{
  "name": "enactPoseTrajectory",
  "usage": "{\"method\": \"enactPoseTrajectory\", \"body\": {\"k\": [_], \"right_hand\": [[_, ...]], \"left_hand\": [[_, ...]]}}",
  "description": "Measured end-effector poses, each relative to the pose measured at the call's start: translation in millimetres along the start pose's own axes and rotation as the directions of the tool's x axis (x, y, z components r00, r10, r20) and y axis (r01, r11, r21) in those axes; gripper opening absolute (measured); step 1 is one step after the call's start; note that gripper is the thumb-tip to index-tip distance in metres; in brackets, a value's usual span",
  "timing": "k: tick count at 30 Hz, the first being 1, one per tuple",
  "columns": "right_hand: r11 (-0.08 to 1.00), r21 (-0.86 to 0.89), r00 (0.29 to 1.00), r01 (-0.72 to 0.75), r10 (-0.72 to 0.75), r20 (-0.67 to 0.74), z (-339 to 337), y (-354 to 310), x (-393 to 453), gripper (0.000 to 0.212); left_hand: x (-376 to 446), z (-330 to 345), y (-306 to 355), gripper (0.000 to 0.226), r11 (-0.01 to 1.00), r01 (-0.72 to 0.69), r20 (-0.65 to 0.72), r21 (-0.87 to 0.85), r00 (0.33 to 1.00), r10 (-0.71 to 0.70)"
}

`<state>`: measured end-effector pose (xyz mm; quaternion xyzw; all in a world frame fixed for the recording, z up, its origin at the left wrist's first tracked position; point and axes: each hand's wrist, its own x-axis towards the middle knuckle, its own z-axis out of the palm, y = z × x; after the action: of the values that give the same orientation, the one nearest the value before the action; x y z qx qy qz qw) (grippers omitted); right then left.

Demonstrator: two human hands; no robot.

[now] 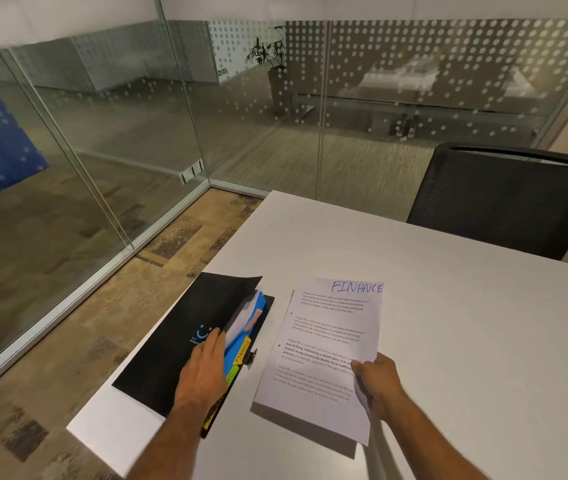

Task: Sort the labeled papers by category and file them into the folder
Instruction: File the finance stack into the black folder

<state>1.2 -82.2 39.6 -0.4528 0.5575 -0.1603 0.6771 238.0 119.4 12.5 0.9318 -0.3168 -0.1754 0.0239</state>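
Near the left edge of the white bench (448, 306), close to its near-left corner: black folder (185, 341), cover lifted partway along its right side, blue dividers (228, 362) and white sheets showing underneath. Sticking out at the folder's right edge, a yellow tab (243, 350) lettered FINANCE, a green tab (230, 378) just nearer, a pinkish tab (254, 320) farther back. Resting on the cover, left hand (204, 368), fingers fairly straight, fingertips at the cover's open edge; whether curled under that edge, cannot tell.

Just right of the folder, apart from it: printed paper (327, 348) headed FINANCE in blue handwriting at its top right corner, several paragraphs of small text below, one part in bold. Pinched at its right edge by the right hand (381, 384), thumb on top, remaining fingers curled behind the sheet. Near end of the sheet raised off the bench, shadow beneath it.

Beyond the far edge of the bench, toward the right: black mesh office chair (507, 202). Behind and to the left, glass partition walls (137, 133) with a dotted frosted pattern, a potted plant (270, 60) past the glass.
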Motion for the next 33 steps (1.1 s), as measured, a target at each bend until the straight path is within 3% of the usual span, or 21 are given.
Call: {"method": "enactPoseTrajectory", "body": {"k": [5, 9, 14, 18, 26, 29, 33], "right_hand": [[1.0, 0.026, 1.0, -0.009, 0.008, 0.015, 2, -3, -2, 0.024], [0.999, 0.025, 0.998, -0.035, 0.033, 0.061, 9, -4, 1, 0.031], [0.994, -0.091, 0.97, -0.058, 0.078, 0.229, 24, -17, 5, 0.029], [0.96, -0.277, 0.941, -0.042, 0.131, 0.311, 49, -25, 8, 0.03], [0.896, -0.433, 0.967, 0.096, 0.02, 0.256, 119, -31, 9, 0.033], [0.893, -0.431, 0.978, 0.129, -0.043, 0.203, 139, -23, 1, 0.016], [0.908, -0.397, 0.985, 0.134, -0.077, 0.157, 163, -1, -9, 0.02]], "left_hand": [[-4, -3, -3, 0.087, 1.0, -0.017, -0.04, -0.014, 0.999, 0.016], [-6, -13, -8, 0.076, 0.983, -0.028, -0.075, -0.182, 0.997, 0.015], [-2, -25, -24, 0.058, 0.924, 0.019, -0.109, -0.381, 0.992, -0.066], [2, -32, -33, 0.043, 0.916, -0.008, -0.089, -0.402, 0.996, -0.03], [6, -37, -38, 0.041, 0.913, -0.016, -0.041, -0.407, 0.999, -0.001], [6, -40, -38, 0.043, 0.909, -0.025, -0.014, -0.417, 1.0, 0.021], [9, -43, -37, 0.043, 0.902, -0.025, 0.01, -0.43, 0.999, 0.032]]}}
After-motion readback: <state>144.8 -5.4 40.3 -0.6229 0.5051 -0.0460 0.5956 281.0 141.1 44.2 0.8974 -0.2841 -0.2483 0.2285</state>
